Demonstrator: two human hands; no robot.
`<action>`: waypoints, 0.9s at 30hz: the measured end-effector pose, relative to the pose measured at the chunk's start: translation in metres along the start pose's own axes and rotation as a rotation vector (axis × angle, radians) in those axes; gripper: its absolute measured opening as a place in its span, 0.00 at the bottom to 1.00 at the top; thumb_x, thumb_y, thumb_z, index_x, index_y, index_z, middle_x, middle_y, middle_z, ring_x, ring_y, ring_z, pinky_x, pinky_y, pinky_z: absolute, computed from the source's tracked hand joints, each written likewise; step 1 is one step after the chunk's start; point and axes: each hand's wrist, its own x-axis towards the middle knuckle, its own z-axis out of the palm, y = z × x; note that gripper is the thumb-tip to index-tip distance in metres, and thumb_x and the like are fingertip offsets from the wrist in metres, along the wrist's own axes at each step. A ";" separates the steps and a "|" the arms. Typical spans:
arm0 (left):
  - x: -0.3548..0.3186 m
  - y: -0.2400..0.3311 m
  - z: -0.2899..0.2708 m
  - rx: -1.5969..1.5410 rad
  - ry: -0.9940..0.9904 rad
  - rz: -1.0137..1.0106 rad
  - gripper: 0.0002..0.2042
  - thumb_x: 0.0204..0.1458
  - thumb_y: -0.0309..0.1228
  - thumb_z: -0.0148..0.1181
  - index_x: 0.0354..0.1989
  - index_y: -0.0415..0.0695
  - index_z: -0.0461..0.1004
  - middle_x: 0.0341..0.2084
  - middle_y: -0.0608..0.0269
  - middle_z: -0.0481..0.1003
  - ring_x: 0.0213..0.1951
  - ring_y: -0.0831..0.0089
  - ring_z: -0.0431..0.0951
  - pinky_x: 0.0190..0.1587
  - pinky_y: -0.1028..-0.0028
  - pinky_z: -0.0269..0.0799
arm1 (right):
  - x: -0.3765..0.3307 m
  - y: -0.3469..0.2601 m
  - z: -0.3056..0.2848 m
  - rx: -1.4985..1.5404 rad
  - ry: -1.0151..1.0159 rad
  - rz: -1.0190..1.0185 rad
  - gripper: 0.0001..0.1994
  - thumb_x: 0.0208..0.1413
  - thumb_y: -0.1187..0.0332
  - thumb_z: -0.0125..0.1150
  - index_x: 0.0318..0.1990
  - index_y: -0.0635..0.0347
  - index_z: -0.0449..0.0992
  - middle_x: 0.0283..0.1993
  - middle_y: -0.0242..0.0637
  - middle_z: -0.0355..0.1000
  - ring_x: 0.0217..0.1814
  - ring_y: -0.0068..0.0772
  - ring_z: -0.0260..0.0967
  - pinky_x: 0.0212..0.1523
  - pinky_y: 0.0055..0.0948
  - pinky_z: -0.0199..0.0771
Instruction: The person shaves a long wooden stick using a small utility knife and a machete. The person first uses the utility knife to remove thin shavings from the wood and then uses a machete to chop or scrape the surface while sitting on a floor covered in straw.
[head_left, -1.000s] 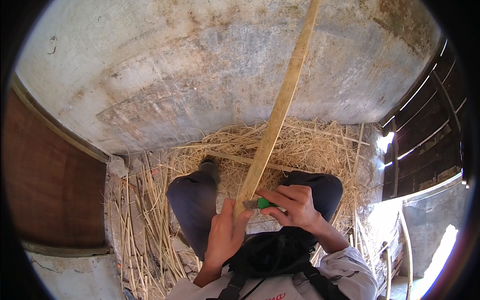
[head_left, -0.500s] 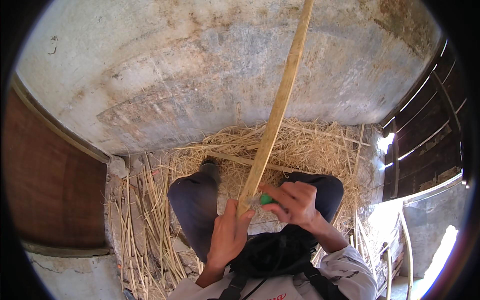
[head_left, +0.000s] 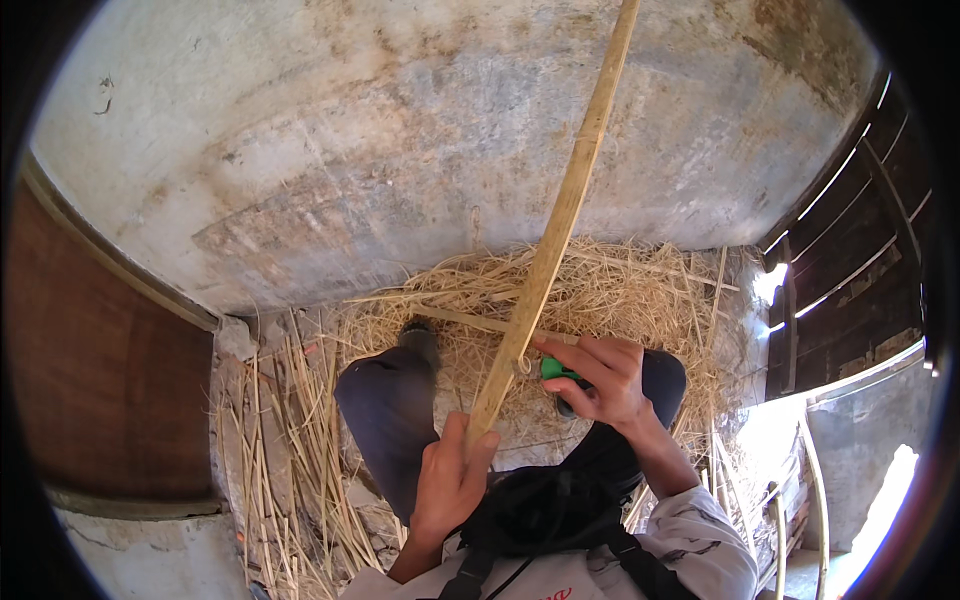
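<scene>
A long split-bamboo strip (head_left: 555, 245) slants up from my lap past the top of the view. My left hand (head_left: 448, 482) is closed round its lower end, thumb along one side. In my right hand (head_left: 603, 377) is a knife with a green handle (head_left: 563, 372). Its short metal blade lies at the strip's right edge, partly hidden by my fingers and a small pale curl of shaving (head_left: 523, 366) there. My right hand is a little farther up the strip than my left.
A heap of shavings (head_left: 640, 290) covers the floor against the stained wall (head_left: 400, 150). Thin bamboo sticks (head_left: 285, 440) lie at the left, near a brown panel (head_left: 110, 350). My bent knees flank the strip. Dark slatted boards (head_left: 850, 260) stand at the right.
My right hand and the knife have moved up and right along the strip, away from my left hand. A curl of shaving now shows at the blade. My left hand has shifted slightly.
</scene>
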 end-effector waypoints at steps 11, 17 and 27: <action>0.003 0.007 0.002 0.059 0.018 -0.010 0.12 0.67 0.31 0.62 0.52 0.38 0.70 0.22 0.46 0.77 0.25 0.47 0.83 0.28 0.61 0.73 | -0.002 -0.001 0.000 0.009 0.053 -0.017 0.23 0.51 0.50 0.76 0.50 0.52 0.88 0.22 0.25 0.67 0.19 0.28 0.65 0.20 0.31 0.66; -0.002 0.009 0.003 0.041 -0.028 0.002 0.12 0.68 0.31 0.62 0.48 0.37 0.67 0.21 0.42 0.75 0.27 0.39 0.82 0.28 0.57 0.73 | 0.000 0.002 -0.003 0.001 0.082 -0.055 0.23 0.50 0.50 0.76 0.49 0.53 0.88 0.22 0.26 0.67 0.19 0.28 0.67 0.21 0.30 0.67; -0.011 -0.003 0.001 0.073 -0.031 0.011 0.12 0.68 0.32 0.61 0.47 0.37 0.67 0.22 0.40 0.76 0.29 0.37 0.82 0.27 0.55 0.73 | 0.014 0.020 -0.015 -0.065 0.169 0.122 0.20 0.54 0.58 0.77 0.52 0.54 0.87 0.27 0.33 0.76 0.20 0.32 0.69 0.23 0.32 0.68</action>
